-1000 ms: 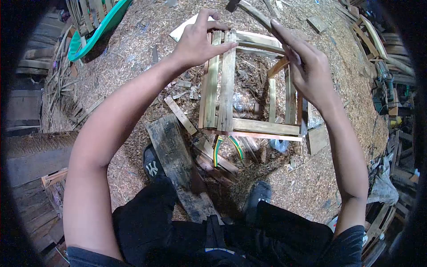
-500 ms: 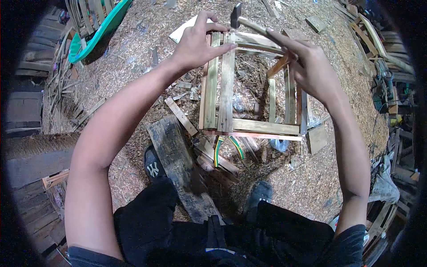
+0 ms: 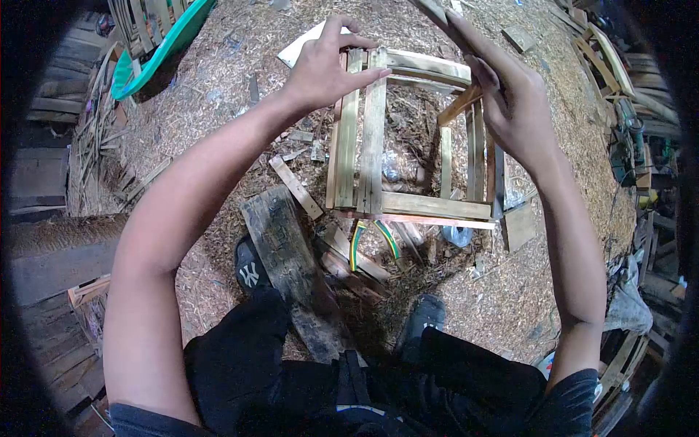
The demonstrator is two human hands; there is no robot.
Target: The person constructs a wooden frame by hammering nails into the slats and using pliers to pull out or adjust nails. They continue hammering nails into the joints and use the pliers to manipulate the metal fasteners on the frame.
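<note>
Watching for bumps at the wooden frame (image 3: 370, 146)

Two shoes (image 3: 424, 320) are seen on the near side of the frame, with a dark plank (image 3: 280, 233) between them. Closer to the frame's near edge, striped straps (image 3: 387, 239) are found among scrap wood (image 3: 375, 268). A foot could be caught by this mess if a step were taken.

The frame itself is placed past the shoes, over wood chips (image 3: 502, 284). If it is held too loosely, it could be tipped by a hard knock.

At the frame's far left corner, the wood is held by the left hand (image 3: 320, 76), thumb on top, fingers bent over the far side. Whether something small is pinched there cannot be told. By the frame's far right corner, a wooden handle (image 3: 431, 10) is held in the right hand (image 3: 520, 120); its far end is not shown. If it were swung crooked, the left thumb could be hurt.
</note>
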